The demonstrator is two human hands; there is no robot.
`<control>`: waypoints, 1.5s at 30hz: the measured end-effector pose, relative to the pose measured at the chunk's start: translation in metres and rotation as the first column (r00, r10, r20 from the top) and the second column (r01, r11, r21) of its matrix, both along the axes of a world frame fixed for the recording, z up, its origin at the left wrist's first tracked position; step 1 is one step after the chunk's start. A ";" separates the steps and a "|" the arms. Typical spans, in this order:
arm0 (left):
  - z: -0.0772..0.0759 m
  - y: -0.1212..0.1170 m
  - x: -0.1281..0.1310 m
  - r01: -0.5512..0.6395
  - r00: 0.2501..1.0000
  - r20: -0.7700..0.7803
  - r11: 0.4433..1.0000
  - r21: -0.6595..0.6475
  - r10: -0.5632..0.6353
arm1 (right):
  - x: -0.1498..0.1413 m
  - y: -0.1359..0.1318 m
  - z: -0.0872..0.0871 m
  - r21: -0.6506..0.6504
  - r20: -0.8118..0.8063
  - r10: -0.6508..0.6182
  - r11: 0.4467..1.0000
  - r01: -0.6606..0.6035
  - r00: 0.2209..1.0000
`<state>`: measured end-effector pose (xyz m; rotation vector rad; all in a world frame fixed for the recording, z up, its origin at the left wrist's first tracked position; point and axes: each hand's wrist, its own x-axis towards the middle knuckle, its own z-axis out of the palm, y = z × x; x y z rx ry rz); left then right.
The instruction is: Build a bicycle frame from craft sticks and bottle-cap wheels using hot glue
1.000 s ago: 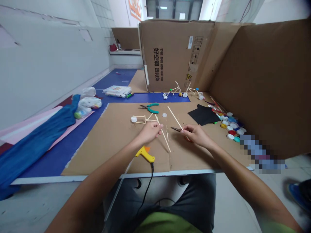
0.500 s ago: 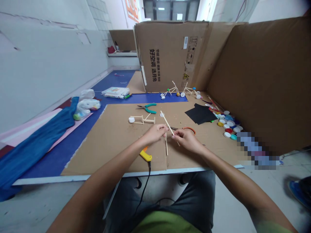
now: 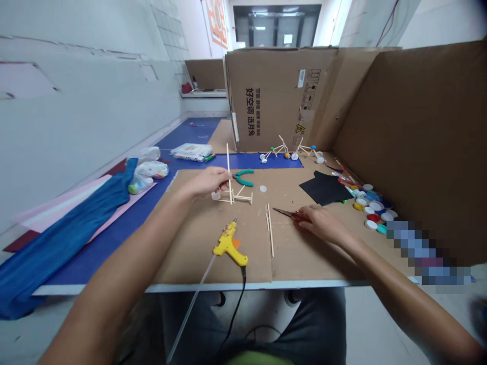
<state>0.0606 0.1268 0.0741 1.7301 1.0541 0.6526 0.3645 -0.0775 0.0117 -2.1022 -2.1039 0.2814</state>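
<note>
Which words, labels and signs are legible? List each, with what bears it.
"好空调 选月兔": large, on the cardboard panel.
"节能 静音 健康 环保": smaller, beside it; last pair blurred.
Warning triangle, boxed handling signs: same panel.
Too small or blurred: white sticker, orange poster, white packet.

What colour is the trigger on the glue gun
Orange: the trigger on the glue gun shows best in the head view.

Wooden stick (image 3: 228,158): matt, smooth; scissors blades (image 3: 282,211): metal; glue gun (image 3: 227,247): smooth plastic; cardboard sheet (image 3: 308,263): matt; bottle caps (image 3: 376,206): plastic; blue cloth (image 3: 79,237): matt, creased.
</note>
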 end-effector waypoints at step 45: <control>-0.043 0.111 0.071 0.391 0.639 -0.688 0.916 -0.095 -0.344 | -0.016 0.188 0.024 0.493 -0.432 0.322 0.866 -0.079 0.842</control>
